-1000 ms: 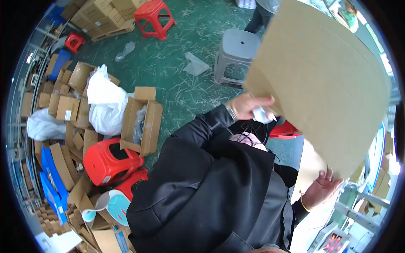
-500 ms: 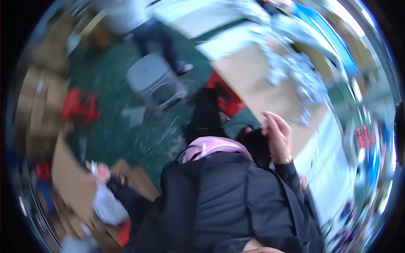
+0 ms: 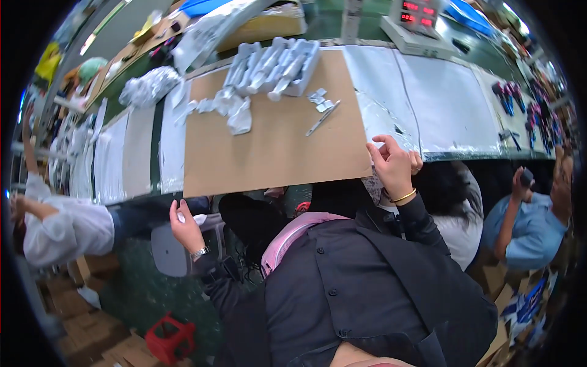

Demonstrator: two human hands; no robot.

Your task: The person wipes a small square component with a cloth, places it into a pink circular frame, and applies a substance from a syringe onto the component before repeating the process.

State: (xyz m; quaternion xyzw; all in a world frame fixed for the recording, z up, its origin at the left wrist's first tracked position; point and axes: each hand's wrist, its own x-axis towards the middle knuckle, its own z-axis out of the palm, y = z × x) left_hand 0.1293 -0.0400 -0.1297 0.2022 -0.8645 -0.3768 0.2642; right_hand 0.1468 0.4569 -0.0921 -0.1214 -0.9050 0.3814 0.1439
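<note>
A flat brown cardboard sheet (image 3: pixel 275 153) lies on the table in front of me. My left hand (image 3: pixel 186 227) is by its near left corner, fingers bent around a small white piece (image 3: pixel 199 219) too small to name. Beside the sheet's right edge, my right hand (image 3: pixel 393 166) has thumb and forefinger curved apart, with nothing visible between them. White moulded trays (image 3: pixel 310 64) with white tube-like parts stand on the far part of the sheet. Nearer are crumpled white pieces (image 3: pixel 239 117), small white squares (image 3: pixel 319 98) and a thin pen-like tool (image 3: pixel 323 118).
Clear plastic wrap (image 3: pixel 150 85) is heaped left of the sheet. A device with a red display (image 3: pixel 416 30) stands at the back right. People sit close on my right; another is at left. A grey stool (image 3: pixel 171 251) and red stool (image 3: pixel 170 338) are on the floor.
My view has swung from the floor and stools round to the table. The cardboard sheet now lies squarely before me, with both hands at its near side.
</note>
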